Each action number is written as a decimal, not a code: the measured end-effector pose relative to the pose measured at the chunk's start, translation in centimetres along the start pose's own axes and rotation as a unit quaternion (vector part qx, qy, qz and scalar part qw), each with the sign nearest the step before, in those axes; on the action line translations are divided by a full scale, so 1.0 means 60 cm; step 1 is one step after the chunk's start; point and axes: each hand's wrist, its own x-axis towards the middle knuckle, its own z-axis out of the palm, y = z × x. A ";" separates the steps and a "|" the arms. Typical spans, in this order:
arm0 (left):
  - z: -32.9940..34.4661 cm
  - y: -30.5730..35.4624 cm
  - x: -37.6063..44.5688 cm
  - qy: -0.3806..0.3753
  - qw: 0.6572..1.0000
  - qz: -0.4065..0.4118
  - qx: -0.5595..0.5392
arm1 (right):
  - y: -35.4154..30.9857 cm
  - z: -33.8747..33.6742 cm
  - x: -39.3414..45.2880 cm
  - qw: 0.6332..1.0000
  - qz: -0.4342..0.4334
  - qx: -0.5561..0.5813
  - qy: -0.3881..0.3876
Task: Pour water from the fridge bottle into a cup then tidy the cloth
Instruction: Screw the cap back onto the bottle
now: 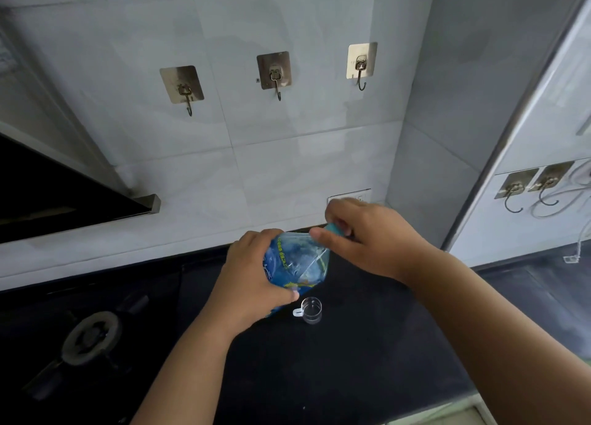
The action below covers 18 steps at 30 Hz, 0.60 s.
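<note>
The right hand's (367, 236) fingers (323, 234) are pinching the blue cap (335, 229) at the top of the bottle (297, 264), just right of the frame's centre, thumb and forefinger curling round it. The left hand's (252, 274) fingers are wrapping round the bottle's body from the left, the thumb (284, 295) pressing across its lower label. The bottle, clear with a blue label, is leaning with its cap toward the upper right, held above the dark tabletop (319, 376). Just below it, a small clear cup (311, 309) with a white handle is standing upright on the tabletop, apart from both hands. In the lower left a gas burner (92, 336) is sitting in the tabletop. Three hooks (275, 76) are hanging on the tiled wall (256, 168) across the upper middle of the frame, and two more hooks (527, 184) at the right edge. A black range hood (48, 194) is jutting in from the left. No cloth is visible.
</note>
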 end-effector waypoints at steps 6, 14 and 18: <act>0.029 0.020 -0.008 0.100 0.992 0.026 0.068 | -0.025 0.016 0.008 0.983 0.128 -0.112 0.067; 0.011 0.014 0.000 0.000 0.996 -0.026 -0.088 | -0.016 0.017 -0.012 0.993 0.042 -0.035 0.101; 0.034 0.028 -0.010 0.130 0.986 0.036 0.095 | -0.037 0.008 0.009 0.958 0.280 -0.056 -0.017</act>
